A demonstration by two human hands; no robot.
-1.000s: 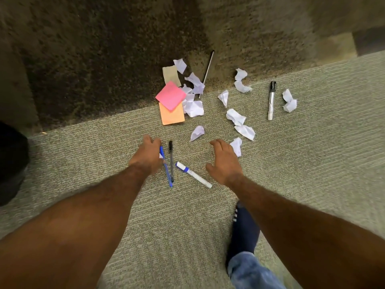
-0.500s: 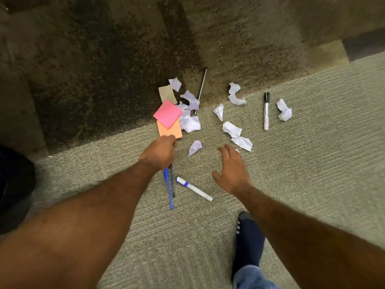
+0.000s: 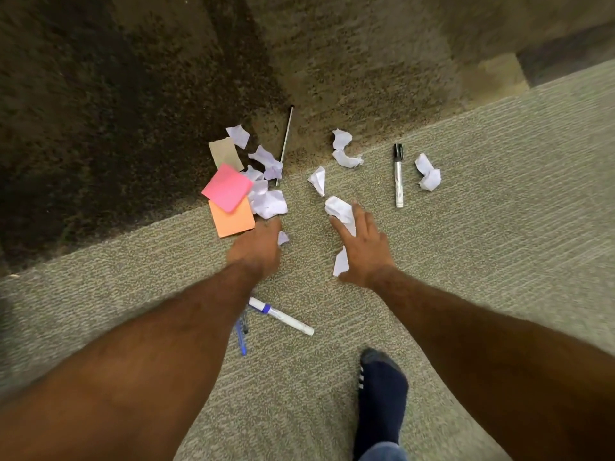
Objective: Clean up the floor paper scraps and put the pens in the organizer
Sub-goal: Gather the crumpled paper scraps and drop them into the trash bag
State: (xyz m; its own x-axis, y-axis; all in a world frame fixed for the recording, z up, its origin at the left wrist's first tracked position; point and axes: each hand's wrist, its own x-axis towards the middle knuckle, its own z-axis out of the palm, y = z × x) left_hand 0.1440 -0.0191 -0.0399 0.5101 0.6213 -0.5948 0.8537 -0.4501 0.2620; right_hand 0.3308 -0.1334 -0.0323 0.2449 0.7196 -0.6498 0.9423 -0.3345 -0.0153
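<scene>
Two hands collecting paper scraps: right hand splayed flat, left hand grip indeterminate; next we pinch, lift.

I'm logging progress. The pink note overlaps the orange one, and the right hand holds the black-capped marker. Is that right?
No. In the head view the black-capped marker lies on the carpet beyond the right hand, which is over paper scraps. The pink note does overlap the orange note.

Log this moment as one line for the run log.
left hand at small scrap | right hand spread over crumpled scrap | blue pen and white marker on carpet
</scene>
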